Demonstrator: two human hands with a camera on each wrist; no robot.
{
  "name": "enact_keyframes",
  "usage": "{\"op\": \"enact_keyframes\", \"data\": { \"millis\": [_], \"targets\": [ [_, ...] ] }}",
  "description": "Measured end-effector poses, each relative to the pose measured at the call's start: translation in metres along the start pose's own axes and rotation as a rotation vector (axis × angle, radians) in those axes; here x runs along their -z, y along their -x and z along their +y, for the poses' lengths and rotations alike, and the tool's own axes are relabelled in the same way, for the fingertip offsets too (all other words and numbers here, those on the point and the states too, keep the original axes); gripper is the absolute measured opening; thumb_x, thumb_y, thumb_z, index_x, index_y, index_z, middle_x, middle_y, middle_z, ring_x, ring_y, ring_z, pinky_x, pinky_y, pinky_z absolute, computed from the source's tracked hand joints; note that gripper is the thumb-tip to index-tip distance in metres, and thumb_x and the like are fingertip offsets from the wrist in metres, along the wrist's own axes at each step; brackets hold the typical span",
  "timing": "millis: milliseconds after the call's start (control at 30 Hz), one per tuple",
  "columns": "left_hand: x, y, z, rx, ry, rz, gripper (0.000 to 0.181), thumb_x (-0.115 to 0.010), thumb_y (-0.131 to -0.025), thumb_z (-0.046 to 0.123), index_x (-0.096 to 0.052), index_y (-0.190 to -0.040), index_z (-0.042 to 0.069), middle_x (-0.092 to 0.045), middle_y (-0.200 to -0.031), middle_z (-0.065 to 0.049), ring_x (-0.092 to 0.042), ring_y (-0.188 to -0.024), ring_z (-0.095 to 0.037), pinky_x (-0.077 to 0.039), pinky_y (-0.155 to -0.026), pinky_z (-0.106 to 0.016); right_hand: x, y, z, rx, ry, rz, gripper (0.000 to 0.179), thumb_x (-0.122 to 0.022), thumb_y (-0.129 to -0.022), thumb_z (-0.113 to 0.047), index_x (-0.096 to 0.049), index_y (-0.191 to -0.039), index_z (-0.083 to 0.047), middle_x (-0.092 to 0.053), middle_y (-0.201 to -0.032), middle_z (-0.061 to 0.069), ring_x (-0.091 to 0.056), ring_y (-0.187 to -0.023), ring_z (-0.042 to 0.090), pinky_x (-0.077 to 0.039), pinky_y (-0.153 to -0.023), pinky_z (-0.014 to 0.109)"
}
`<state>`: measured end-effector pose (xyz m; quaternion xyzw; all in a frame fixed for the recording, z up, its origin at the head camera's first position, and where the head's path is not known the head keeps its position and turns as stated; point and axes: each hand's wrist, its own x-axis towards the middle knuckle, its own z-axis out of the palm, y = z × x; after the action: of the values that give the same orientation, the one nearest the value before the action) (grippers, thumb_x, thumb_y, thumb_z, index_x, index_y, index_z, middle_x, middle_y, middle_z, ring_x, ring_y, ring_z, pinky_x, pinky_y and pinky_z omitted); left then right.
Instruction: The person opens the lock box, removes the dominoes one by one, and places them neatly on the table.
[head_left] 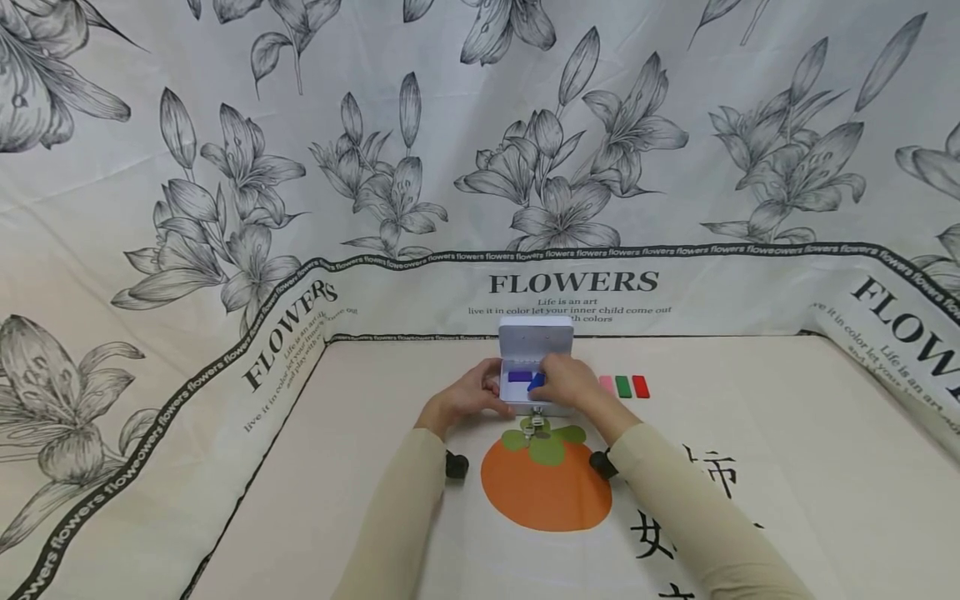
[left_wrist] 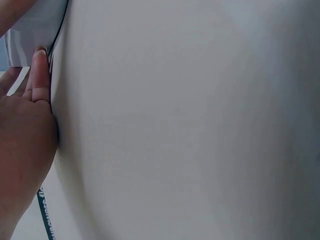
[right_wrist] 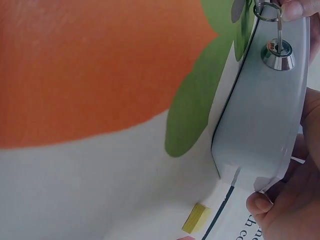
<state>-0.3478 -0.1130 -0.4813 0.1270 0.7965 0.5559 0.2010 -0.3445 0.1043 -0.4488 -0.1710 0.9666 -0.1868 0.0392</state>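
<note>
A white metal lockbox (head_left: 536, 337) stands on the table with its lid up. My left hand (head_left: 471, 392) holds the box by its left side, thumb at the front corner. My right hand (head_left: 567, 382) reaches in over the right side and pinches a blue block (head_left: 537, 381), tilted above the box floor. Inside lies a purple block (head_left: 519, 377), flat near the back. A key (right_wrist: 279, 30) with a ring sits in the lock (right_wrist: 278, 56) on the box front. The right wrist view shows my right hand's fingers (right_wrist: 261, 204) at the box's right end.
Right of the box lie a pink block (head_left: 606, 384), a green block (head_left: 623, 386) and a red block (head_left: 641, 386). A yellow block (right_wrist: 196, 218) shows in the right wrist view. The tablecloth bears a printed orange persimmon (head_left: 546, 492); flowered cloth (head_left: 555, 167) hangs behind.
</note>
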Motion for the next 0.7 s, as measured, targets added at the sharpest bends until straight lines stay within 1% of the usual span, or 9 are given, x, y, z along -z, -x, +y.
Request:
{"op": "enact_keyframes", "data": {
  "millis": [167,333,533,600,700],
  "targets": [
    [0.0011,-0.0005,0.001,-0.001,-0.005,-0.003,0.1,-0.089,-0.072,0.002,-0.036,-0.156,0.015,-0.056,-0.112,-0.007,-0.051,-0.095,-0.019,-0.042,-0.089,-0.034,-0.0011,-0.0014,-0.0001,-0.015,0.007,-0.005,0.032,-0.083,-0.085,-0.033,-0.067,-0.091,-0.006,-0.062,-0.078,0.004,-0.055,-0.07,0.021,-0.042,-0.064,0.035],
    [0.0018,-0.0005,0.0021,0.006,-0.004,0.006,0.1,-0.089,-0.072,0.003,-0.036,-0.156,0.015,-0.056,-0.112,-0.006,-0.051,-0.095,-0.019,-0.041,-0.09,-0.034,-0.0035,-0.0039,-0.0004,-0.041,-0.001,-0.006,0.035,-0.083,-0.085,-0.036,-0.069,-0.098,-0.006,-0.064,-0.082,0.003,-0.056,-0.073,0.021,-0.044,-0.068,0.036],
    [-0.0004,0.002,0.0025,0.002,0.0,-0.001,0.099,-0.088,-0.073,0.002,-0.036,-0.156,0.013,-0.056,-0.109,-0.009,-0.051,-0.094,-0.018,-0.041,-0.089,-0.033,-0.0041,-0.0008,-0.002,-0.044,0.012,-0.003,0.038,-0.082,-0.086,-0.033,-0.069,-0.105,-0.004,-0.064,-0.086,0.004,-0.056,-0.077,0.022,-0.044,-0.071,0.038],
    [-0.001,0.0027,0.0028,0.001,0.0,0.0,0.099,-0.088,-0.073,0.002,-0.036,-0.156,0.012,-0.056,-0.111,-0.009,-0.051,-0.094,-0.018,-0.041,-0.089,-0.033,-0.0035,0.0004,-0.0022,-0.036,0.016,0.0,0.037,-0.081,-0.087,-0.033,-0.069,-0.104,-0.003,-0.064,-0.085,0.004,-0.055,-0.076,0.022,-0.044,-0.07,0.038],
    [-0.0013,0.0029,0.0026,0.0,-0.005,0.005,0.099,-0.089,-0.073,0.002,-0.036,-0.156,0.013,-0.056,-0.111,-0.008,-0.05,-0.094,-0.018,-0.041,-0.089,-0.033,-0.0022,0.0018,-0.0011,-0.009,0.011,0.006,0.033,-0.08,-0.088,-0.034,-0.068,-0.099,-0.004,-0.063,-0.083,0.004,-0.055,-0.074,0.021,-0.044,-0.068,0.037]
  ]
}}
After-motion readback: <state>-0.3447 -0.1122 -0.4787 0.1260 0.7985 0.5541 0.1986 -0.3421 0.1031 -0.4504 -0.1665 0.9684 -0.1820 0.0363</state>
